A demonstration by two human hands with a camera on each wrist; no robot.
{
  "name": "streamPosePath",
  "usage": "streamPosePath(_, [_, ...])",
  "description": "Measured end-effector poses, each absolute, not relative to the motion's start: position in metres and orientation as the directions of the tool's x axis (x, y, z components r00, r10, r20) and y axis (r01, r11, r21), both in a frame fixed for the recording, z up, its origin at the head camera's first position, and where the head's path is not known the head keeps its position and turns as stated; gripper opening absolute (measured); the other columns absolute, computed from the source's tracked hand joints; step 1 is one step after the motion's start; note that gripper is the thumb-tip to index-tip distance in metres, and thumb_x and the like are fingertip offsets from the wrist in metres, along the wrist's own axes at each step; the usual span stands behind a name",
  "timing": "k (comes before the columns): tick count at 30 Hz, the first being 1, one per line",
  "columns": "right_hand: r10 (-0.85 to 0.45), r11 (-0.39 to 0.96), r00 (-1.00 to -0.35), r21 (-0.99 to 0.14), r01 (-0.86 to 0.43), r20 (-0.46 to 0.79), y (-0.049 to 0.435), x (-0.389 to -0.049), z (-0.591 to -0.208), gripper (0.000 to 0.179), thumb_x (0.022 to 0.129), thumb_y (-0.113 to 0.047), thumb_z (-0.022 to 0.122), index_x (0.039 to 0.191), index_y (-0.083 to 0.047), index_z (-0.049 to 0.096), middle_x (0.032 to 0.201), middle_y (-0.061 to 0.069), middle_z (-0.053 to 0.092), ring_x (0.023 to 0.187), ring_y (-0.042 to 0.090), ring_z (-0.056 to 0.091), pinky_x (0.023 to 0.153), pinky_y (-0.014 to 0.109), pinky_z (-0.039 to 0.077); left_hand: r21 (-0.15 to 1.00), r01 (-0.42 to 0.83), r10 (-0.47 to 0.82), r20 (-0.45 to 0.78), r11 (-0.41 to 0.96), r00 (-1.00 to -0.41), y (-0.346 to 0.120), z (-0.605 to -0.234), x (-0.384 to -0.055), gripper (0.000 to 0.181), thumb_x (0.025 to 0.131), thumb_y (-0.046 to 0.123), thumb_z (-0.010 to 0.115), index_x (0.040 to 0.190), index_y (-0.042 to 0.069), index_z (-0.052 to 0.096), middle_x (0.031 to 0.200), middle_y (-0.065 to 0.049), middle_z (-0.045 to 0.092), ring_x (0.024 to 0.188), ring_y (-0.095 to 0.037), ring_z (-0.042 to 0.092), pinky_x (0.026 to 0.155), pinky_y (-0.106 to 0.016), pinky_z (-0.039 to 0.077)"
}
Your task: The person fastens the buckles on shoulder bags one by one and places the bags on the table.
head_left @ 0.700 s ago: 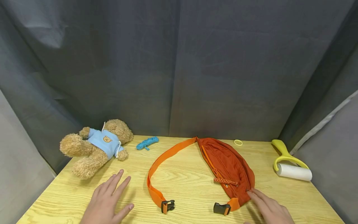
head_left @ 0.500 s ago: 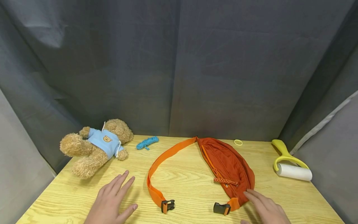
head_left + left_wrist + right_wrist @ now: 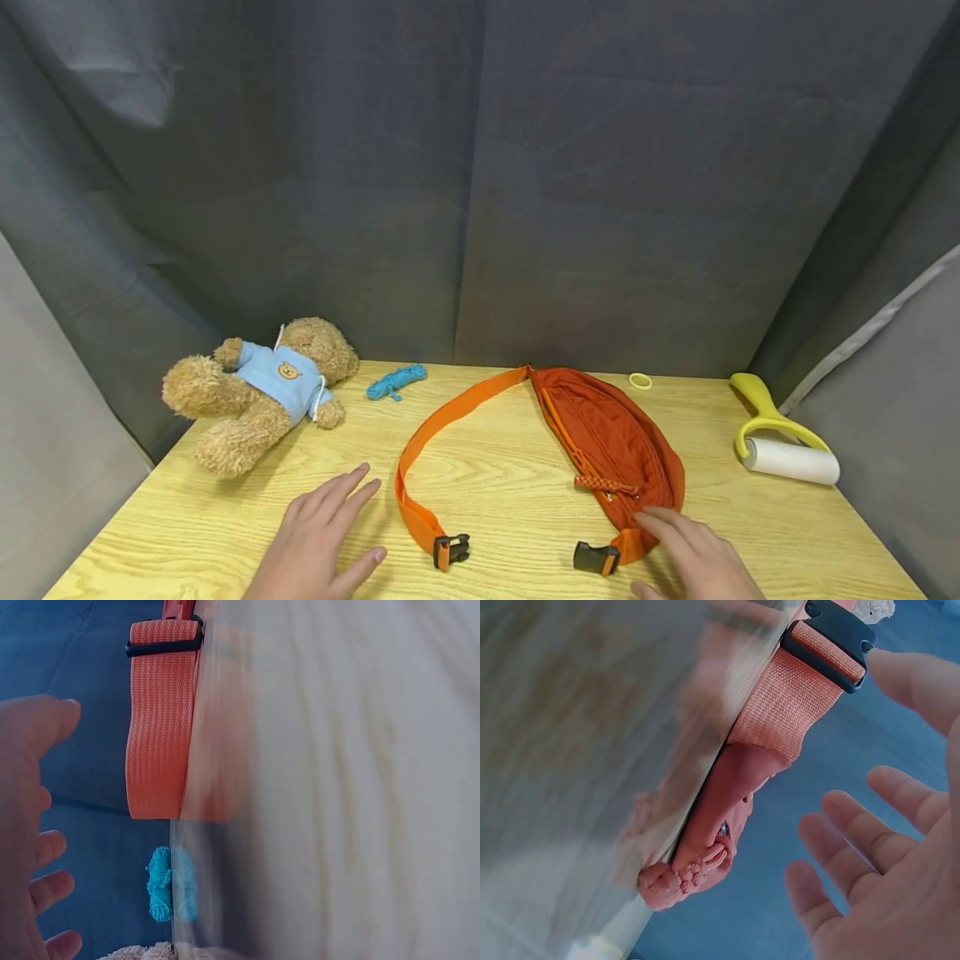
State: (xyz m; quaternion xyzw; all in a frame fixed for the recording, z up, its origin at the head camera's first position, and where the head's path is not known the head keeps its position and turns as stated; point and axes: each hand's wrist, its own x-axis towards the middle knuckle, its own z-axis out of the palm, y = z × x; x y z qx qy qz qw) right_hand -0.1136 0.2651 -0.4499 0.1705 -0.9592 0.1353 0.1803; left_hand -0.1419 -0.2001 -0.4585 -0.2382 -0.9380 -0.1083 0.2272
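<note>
An orange-red waist bag [image 3: 615,433] lies on the table, its orange strap [image 3: 412,450] curving out to the left. The strap ends in a black prong buckle half [image 3: 452,551]; the matching black socket half [image 3: 596,558] sits at the bag's near end. My right hand [image 3: 701,554] hovers with spread fingers, overlapping the bag's near end in the head view. In the right wrist view, that hand [image 3: 892,877] shows an empty palm beside the bag's webbing [image 3: 784,701]. Left of the prong buckle, my left hand [image 3: 315,537] is spread and holds nothing.
At the back left a teddy bear [image 3: 281,375] in a blue hoodie lies on its side. Beside it is a bundle of blue cord [image 3: 396,382]. A small yellow ring [image 3: 640,382] and a yellow-handled lint roller [image 3: 791,461] lie toward the right. Grey curtains [image 3: 465,183] enclose the table [image 3: 480,492].
Both hands have drifted inward: the left toward the strap's prong buckle, the right leftward over the bag's near end. The bag and the other objects stay put.
</note>
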Motion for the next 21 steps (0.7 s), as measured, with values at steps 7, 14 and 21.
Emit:
streamPosePath(7, [-0.305, 0.892, -0.846, -0.18, -0.415, 0.437, 0.26, -0.114, -0.452, 0.07, 0.063, -0.044, 0.093, 0.123, -0.017, 0.068, 0.119, -0.002, 0.064, 0.101, 0.02, 0.062, 0.074, 0.047, 0.053, 0.09, 0.514, 0.409, 0.496, 0.853, -0.766, -0.195, -0.459, -0.142, 0.069, 0.083, 0.051, 0.077, 0.14, 0.017, 0.058, 0.15, -0.004, 0.05, 0.13, -0.026, 0.05, 0.092, -0.052, 0.047])
streamPosePath(14, [-0.31, 0.894, -0.845, -0.168, -0.415, 0.437, 0.254, -0.117, -0.451, 0.068, 0.063, -0.044, 0.093, 0.121, -0.018, 0.069, 0.116, -0.008, 0.064, 0.099, 0.015, 0.062, 0.076, 0.044, 0.054, 0.125, 0.53, 0.415, 0.485, 0.839, -0.77, -0.19, -0.458, -0.142, 0.066, 0.085, 0.049, 0.076, 0.14, 0.016, 0.059, 0.145, -0.002, 0.055, 0.12, -0.023, 0.057, 0.089, -0.05, 0.049])
streamPosePath(21, [-0.32, 0.894, -0.872, -0.187, -0.408, 0.371, 0.25, -0.119, -0.447, 0.063, 0.069, -0.043, 0.09, 0.123, -0.021, 0.067, 0.114, -0.015, 0.061, 0.099, 0.009, 0.061, 0.079, 0.04, 0.055, 0.14, 0.549, 0.426, 0.487, 0.824, -0.763, -0.184, -0.459, -0.143, 0.064, 0.085, 0.048, 0.077, 0.138, 0.017, 0.059, 0.135, 0.005, 0.06, 0.111, -0.014, 0.059, 0.085, -0.043, 0.051])
